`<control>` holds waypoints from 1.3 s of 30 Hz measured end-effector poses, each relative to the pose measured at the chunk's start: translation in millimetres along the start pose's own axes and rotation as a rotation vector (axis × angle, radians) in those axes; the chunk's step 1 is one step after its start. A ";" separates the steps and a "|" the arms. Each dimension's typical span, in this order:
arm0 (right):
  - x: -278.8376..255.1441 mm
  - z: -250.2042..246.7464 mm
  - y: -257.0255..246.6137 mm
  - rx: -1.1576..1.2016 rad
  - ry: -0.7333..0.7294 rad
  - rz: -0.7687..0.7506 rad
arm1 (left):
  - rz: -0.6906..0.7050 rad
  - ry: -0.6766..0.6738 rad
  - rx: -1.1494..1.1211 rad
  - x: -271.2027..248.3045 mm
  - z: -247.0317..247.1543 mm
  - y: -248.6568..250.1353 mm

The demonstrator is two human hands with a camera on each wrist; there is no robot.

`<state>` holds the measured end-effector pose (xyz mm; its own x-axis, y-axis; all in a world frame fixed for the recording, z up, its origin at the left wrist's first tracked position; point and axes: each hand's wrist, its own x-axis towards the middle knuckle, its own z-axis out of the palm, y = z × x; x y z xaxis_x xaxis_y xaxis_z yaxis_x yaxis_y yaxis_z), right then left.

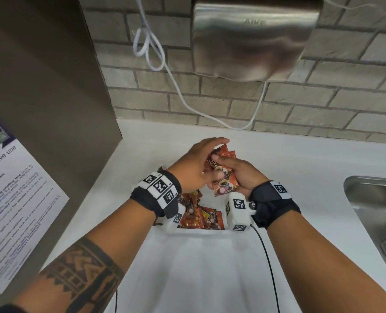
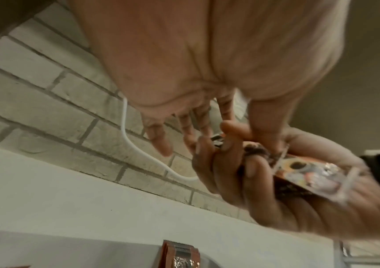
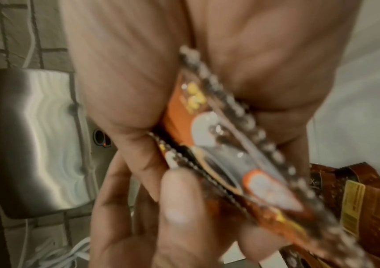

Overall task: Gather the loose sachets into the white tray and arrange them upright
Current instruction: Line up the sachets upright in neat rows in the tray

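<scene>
Over the far part of the white tray [image 1: 201,249] my right hand [image 1: 237,175] grips a stack of red-brown coffee sachets [image 1: 221,170], fingers curled round it. My left hand [image 1: 201,159] arches over the stack's top edge, thumb against the near face. The left wrist view shows the held sachets [image 2: 308,172] in my right hand's fingers [image 2: 225,172]. Close up in the right wrist view, the stack [image 3: 241,163] sits edge-on between palm and fingers. More sachets [image 1: 198,218] lie jumbled in the tray, partly hidden by my wrists.
A steel sink [image 1: 377,211] is set into the white counter at the right. On the brick wall hangs a steel hand dryer [image 1: 250,39] with a looping white cable [image 1: 210,114]. A steel appliance [image 1: 40,86] bearing a printed notice [image 1: 11,188] stands at the left.
</scene>
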<state>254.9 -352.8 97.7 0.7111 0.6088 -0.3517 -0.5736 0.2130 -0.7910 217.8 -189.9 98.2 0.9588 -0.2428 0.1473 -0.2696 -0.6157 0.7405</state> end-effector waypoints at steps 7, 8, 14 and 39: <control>1.5 6.3 9.3 0.050 0.039 0.026 | 0.127 -0.034 0.290 -2.0 8.8 0.7; 0.5 6.7 8.9 0.037 0.040 0.032 | 0.142 -0.016 0.280 -2.0 7.7 -0.6; 0.9 3.5 8.7 0.088 0.001 0.046 | 0.188 -0.050 0.202 -3.7 4.7 -3.4; 10.2 -0.8 1.0 -0.288 0.072 0.145 | 0.128 -0.117 0.325 9.4 1.9 -23.6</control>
<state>262.0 -347.0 92.9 0.6629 0.5595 -0.4975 -0.5398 -0.1033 -0.8354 233.0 -179.0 80.9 0.9041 -0.4055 0.1349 -0.4186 -0.7765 0.4709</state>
